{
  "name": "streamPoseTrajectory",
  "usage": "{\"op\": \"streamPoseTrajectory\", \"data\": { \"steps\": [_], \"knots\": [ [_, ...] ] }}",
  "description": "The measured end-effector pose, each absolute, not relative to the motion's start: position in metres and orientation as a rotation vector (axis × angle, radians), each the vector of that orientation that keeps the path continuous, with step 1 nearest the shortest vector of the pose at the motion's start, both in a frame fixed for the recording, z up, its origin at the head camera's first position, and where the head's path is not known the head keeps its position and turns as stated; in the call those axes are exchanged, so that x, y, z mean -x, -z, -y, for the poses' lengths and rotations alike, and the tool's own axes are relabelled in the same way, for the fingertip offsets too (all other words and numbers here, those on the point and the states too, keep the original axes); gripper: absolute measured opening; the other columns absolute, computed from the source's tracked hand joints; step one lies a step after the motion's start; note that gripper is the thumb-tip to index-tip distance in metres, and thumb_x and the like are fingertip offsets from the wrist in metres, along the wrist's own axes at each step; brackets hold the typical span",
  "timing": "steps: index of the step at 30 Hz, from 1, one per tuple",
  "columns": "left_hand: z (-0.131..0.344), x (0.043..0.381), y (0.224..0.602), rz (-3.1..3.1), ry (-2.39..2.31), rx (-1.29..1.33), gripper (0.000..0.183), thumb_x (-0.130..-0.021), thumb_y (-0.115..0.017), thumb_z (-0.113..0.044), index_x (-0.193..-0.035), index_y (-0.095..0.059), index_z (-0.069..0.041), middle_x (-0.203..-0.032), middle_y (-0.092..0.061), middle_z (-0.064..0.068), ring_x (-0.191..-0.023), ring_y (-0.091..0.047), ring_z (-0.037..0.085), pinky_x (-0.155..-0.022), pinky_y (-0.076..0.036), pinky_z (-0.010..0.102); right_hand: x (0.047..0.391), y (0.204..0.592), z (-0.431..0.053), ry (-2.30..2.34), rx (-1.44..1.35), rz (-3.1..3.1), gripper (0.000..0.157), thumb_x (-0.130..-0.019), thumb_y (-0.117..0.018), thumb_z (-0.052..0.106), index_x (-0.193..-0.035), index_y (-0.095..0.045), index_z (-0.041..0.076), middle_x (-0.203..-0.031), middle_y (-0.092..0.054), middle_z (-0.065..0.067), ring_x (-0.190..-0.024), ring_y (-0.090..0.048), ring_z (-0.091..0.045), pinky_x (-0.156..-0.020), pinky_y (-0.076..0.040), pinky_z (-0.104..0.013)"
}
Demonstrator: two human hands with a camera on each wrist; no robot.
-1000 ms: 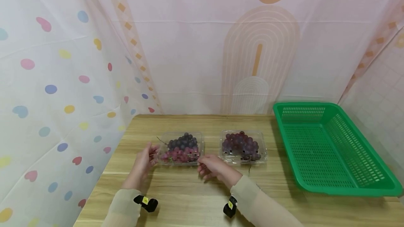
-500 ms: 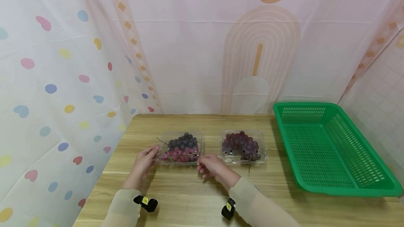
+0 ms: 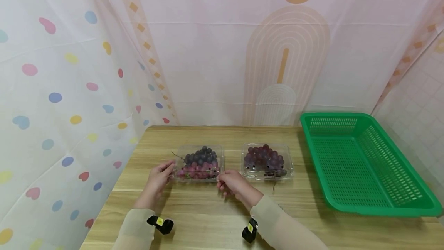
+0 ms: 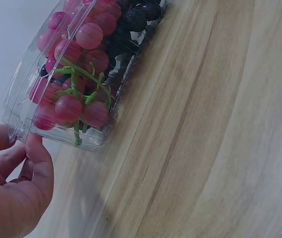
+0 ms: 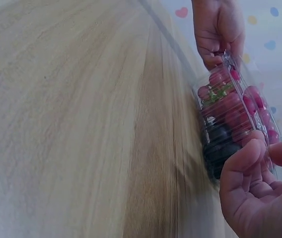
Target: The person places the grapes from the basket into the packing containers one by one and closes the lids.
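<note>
A clear plastic clamshell box (image 3: 180, 153) lies closed on the wooden table, holding pink grapes (image 3: 197, 170) in front and dark grapes (image 3: 201, 156) behind. At its near left corner my left hand (image 3: 158, 178) pinches the rim between thumb and fingers; the left wrist view shows this pinch beside a green stem (image 4: 76, 84). My right hand (image 3: 234, 184) grips the near right corner, its thumb and curled index finger at the rim in the right wrist view. To the right lies a second clamshell box (image 3: 286, 151) of purple grapes (image 3: 265, 158), which neither hand touches.
A green plastic basket (image 3: 324, 188) with mesh walls stands at the table's right side. A thin dark stem (image 3: 274, 185) sticks out from the second box's front. Patterned curtains (image 3: 208, 68) hang behind and to the left of the table (image 3: 194, 211).
The fingers of my left hand have drawn together at the box's corner. My right wrist has shifted slightly left. Both boxes and the basket stay in place.
</note>
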State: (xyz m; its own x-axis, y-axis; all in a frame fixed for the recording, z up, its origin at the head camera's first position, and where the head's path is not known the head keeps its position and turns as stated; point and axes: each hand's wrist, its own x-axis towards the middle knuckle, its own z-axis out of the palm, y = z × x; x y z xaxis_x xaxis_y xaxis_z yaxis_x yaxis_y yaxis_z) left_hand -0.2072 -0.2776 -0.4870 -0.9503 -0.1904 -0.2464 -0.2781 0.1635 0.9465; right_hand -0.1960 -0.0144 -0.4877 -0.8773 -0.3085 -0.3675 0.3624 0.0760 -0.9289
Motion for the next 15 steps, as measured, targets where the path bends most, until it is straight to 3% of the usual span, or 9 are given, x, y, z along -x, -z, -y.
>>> {"op": "streamPoseTrajectory", "data": {
  "steps": [9, 15],
  "knots": [
    [0.278, 0.208, 0.486, -2.354, -1.913, 0.473, 0.045, -0.099, -0.05, -0.024, -0.137, -0.047, -0.001, -0.115, -0.056, 0.005, -0.079, -0.051, 0.001, -0.068, -0.048, 0.018, 0.194, 0.484, 0.011, 1.83, -0.018, -1.878, 0.022, -0.095, -0.05, 0.011, -0.101, -0.058, -0.008, -0.067, -0.056, 0.0, -0.054, -0.047, -0.007, -0.044, -0.042, -0.018],
    [0.279, 0.208, 0.487, -2.369, -1.908, 0.477, 0.044, -0.099, -0.05, -0.024, -0.137, -0.048, -0.001, -0.112, -0.059, 0.004, -0.076, -0.051, 0.001, -0.066, -0.047, 0.019, 0.19, 0.479, 0.003, 1.78, -0.024, -1.909, 0.022, -0.095, -0.049, 0.014, -0.105, -0.056, -0.004, -0.07, -0.055, -0.002, -0.053, -0.045, -0.009, -0.042, -0.041, -0.019]
  ]
}}
